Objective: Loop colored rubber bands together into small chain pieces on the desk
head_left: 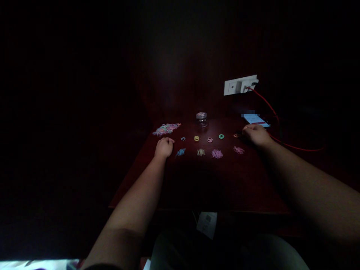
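On the dark red table [213, 183], my left hand [164, 147] rests with its fingers curled, just below a mixed pile of coloured bands [166, 129]. My right hand [255, 135] is closed at the right, its fingertips beside an orange ring [236, 135]; what they hold, if anything, is too dark to make out. Between the hands lie a blue ring [183, 138], a yellow ring [196, 138], a pink ring [210, 140] and a green ring [221, 136]. Nearer are small heaps of blue bands [180, 152], yellow bands [201, 152], purple bands [217, 153] and pink bands [239, 150].
A clear lidded jar [201, 119] stands at the back. Behind my right hand lies a lit phone [256, 120]. A red cable [267, 102] runs from the wall socket [232, 87] down to the right. A white label [207, 224] hangs below the table's front edge.
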{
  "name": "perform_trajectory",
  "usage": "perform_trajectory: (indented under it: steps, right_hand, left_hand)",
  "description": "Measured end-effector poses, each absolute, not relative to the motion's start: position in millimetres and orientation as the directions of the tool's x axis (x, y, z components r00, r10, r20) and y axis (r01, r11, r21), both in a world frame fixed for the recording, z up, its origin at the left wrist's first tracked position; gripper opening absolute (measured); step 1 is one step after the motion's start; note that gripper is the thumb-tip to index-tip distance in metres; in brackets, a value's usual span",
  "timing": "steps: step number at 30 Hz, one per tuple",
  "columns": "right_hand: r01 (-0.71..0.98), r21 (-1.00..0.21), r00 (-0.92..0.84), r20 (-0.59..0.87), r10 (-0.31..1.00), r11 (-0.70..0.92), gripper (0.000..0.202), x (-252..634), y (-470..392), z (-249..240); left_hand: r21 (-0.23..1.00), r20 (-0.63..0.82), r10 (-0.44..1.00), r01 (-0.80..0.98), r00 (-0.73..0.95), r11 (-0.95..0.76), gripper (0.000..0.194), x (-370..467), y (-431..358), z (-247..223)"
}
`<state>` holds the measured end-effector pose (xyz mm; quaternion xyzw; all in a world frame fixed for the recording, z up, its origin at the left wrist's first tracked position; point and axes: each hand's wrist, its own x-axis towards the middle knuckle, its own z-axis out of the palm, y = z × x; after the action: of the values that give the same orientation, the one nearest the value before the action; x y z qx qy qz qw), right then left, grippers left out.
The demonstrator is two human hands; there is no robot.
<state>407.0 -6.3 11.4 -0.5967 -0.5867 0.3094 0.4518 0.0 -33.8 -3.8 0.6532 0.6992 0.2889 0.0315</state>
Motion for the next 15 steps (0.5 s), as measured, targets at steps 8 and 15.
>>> perform_trajectory:
  steps: [8,15]
  right_hand:
    - [0.376,-0.926,0.137,0.082,0.987,0.025,0.013,406,-9,16]
    - [0.354,-0.935,0.21,0.057,0.976,-0.022,0.006,387,-13,20]
  left_hand:
    - [0.428,0.292,0.93,0.9,-0.223,0.082,0.032,7,-40,1]
    - [0.407,0.266,0.934,0.906,-0.24,0.117,0.037,13,-38,4]
